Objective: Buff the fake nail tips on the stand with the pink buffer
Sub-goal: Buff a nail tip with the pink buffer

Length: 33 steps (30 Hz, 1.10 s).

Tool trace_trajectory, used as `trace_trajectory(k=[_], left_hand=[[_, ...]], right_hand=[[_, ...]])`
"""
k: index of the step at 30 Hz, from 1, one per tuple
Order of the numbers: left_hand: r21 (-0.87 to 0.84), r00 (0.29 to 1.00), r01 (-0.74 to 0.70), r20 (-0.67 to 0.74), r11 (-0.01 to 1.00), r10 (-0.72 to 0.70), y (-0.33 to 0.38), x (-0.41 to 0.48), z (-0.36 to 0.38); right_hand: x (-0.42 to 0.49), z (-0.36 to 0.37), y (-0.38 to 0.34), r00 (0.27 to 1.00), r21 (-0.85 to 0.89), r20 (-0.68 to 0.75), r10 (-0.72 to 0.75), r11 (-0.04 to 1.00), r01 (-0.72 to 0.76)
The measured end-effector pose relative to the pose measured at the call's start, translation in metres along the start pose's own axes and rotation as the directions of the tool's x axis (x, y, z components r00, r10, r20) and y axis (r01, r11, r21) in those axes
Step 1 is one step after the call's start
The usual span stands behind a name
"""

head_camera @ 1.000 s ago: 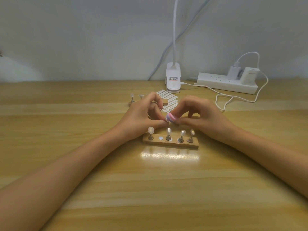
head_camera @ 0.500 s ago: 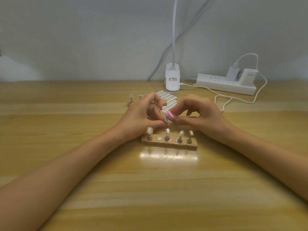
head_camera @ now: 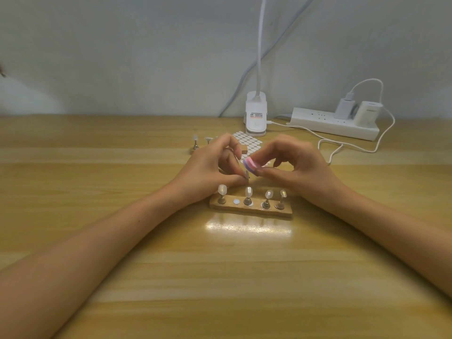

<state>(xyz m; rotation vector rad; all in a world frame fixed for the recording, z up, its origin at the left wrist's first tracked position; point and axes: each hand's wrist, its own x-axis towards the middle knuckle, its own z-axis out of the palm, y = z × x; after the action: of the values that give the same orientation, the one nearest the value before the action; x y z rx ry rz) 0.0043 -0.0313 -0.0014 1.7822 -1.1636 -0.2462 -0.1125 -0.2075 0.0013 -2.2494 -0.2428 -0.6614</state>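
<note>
Both hands are up just behind the stand (head_camera: 254,210), near the worktop (head_camera: 220,277) centre. Right hand (head_camera: 293,165) grips the buffer (head_camera: 249,164) between thumb and curled fingers; its pink and purple layered end points left. Left hand (head_camera: 208,167) pinches a loose tip (head_camera: 246,174) between thumb and forefinger. The tip is mostly hidden, and I can't tell if it sits on a peg. The buffer end is touching or just over that tip, with the fingertips of both hands meeting there.

The stand is a wooden strip lying flat on the worktop, long side left to right. Four tips stand on it, upright on metal pegs: first tip (head_camera: 222,190), second tip (head_camera: 248,192), third tip (head_camera: 268,194), fourth tip (head_camera: 283,193). A white disc (head_camera: 236,201) sits on the stand between the first and second pegs. Both hands are above these tips and clear of them.

Behind the hands lies a sticker sheet (head_camera: 247,141), partly covered. Left of it are two more pegs (head_camera: 195,141), small and blurred. At the back edge are a white lamp base (head_camera: 255,118) and a power strip (head_camera: 332,123) with plugs in it, and a white cable (head_camera: 352,146) loops across the worktop. Both forearms rest low on the worktop.
</note>
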Motion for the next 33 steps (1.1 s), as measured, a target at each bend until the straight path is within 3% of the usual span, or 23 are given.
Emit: trace_trajectory(k=[11,19,33], left_hand=[[-0.006,1.000,0.006,0.005,1.000,-0.006,0.0029,-0.0008,-0.0005],[-0.044,0.999,0.048,0.012,0.998,-0.047,0.0019,-0.0025,-0.0020],[-0.038,0.997,0.071,0.036,0.997,-0.070,0.0030,-0.0025,-0.0041]], right_hand=[[0.0009,-0.0002,-0.0003,0.997,0.011,0.045,0.061,0.998,-0.061],[-0.0020,-0.0027,-0.0051,0.994,0.093,-0.039,0.098,0.991,-0.094],[-0.0033,-0.0026,-0.0086,0.992,0.122,-0.044,0.115,0.987,-0.109]])
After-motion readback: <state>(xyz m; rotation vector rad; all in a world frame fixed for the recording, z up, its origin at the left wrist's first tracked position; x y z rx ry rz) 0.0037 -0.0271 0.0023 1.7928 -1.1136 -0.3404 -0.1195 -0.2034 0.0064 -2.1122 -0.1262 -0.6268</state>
